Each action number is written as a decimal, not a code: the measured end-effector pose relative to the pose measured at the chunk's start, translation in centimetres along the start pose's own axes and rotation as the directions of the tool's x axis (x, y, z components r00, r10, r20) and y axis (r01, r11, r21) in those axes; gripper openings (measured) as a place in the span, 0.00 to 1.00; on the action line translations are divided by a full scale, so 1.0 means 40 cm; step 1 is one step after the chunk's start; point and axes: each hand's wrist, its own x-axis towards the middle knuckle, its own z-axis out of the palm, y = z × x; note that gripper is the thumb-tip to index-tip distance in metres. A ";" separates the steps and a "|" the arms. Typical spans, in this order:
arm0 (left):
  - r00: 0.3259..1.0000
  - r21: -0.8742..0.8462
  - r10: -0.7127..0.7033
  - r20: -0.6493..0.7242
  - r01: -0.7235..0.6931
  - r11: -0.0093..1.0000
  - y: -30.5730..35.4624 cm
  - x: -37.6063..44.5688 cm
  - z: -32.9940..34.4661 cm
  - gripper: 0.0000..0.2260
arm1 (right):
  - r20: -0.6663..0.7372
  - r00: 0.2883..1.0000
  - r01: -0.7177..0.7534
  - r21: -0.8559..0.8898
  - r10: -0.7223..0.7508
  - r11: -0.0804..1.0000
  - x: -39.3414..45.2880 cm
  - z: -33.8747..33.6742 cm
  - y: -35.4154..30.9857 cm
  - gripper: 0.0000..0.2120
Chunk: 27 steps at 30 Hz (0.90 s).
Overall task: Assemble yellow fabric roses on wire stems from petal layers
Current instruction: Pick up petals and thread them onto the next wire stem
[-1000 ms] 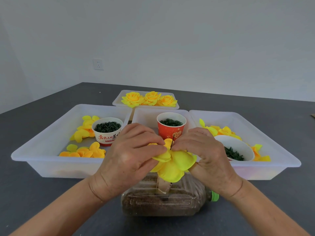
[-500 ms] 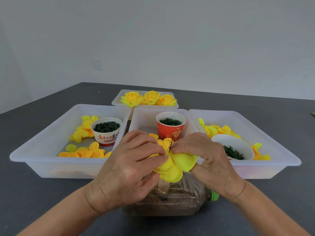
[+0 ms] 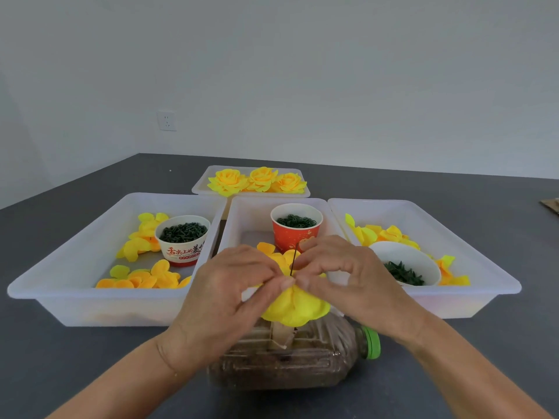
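A yellow petal layer point(image 3: 295, 306) sits on a thin dark wire stem point(image 3: 292, 261) that stands upright over a lying plastic bottle point(image 3: 281, 358) filled with brown grains. My left hand point(image 3: 230, 294) pinches the petal layer at the wire from the left. My right hand point(image 3: 348, 282) pinches it from the right, thumb and forefinger at the wire. Three finished yellow roses point(image 3: 257, 181) lie in the far tray point(image 3: 199, 189).
The left tray point(image 3: 60, 285) holds loose petals and a white cup point(image 3: 183, 240) of dark green pieces. A red cup point(image 3: 296, 226) stands in the middle tray point(image 3: 242, 216). In the right tray point(image 3: 484, 267) lie petals and a white bowl point(image 3: 405, 261).
Both hands have pushed the petal layer lower on the wire, so more wire shows above it. The right fingers have lifted and spread a little.
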 end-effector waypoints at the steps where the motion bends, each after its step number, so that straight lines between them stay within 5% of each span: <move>1: 0.993 -0.079 -0.112 -0.029 0.110 0.991 0.006 0.012 0.007 0.14 | -0.028 1.000 -0.011 0.025 0.011 1.000 0.001 0.010 0.000 0.01; 3: 0.946 -0.228 -0.320 -0.050 0.301 0.926 0.008 0.028 0.023 0.08 | -0.069 0.997 -0.037 0.074 0.043 0.997 0.000 0.021 0.006 0.03; 6: 0.903 -0.349 -0.430 0.006 0.405 0.845 0.000 0.039 0.036 0.04 | -0.100 0.993 -0.055 0.116 0.066 0.992 -0.006 0.023 0.015 0.04; 17: 0.945 -0.284 -0.317 0.076 0.325 0.902 -0.014 0.036 0.037 0.05 | -0.060 0.986 -0.136 0.257 0.157 0.957 0.003 0.021 0.031 0.05; 22: 0.962 -0.231 -0.262 0.079 0.273 0.934 -0.011 0.034 0.039 0.05 | 0.118 0.975 -0.214 0.254 0.190 0.943 0.032 -0.042 0.024 0.03; 24: 0.965 -0.228 -0.249 0.083 0.262 0.938 -0.009 0.037 0.038 0.05 | -0.061 0.955 -0.265 0.262 0.290 0.928 0.072 -0.114 0.060 0.04; 27: 0.963 -0.241 -0.254 0.086 0.268 0.933 -0.012 0.039 0.034 0.07 | -0.388 0.798 -0.477 0.061 0.461 0.877 0.139 -0.229 0.158 0.01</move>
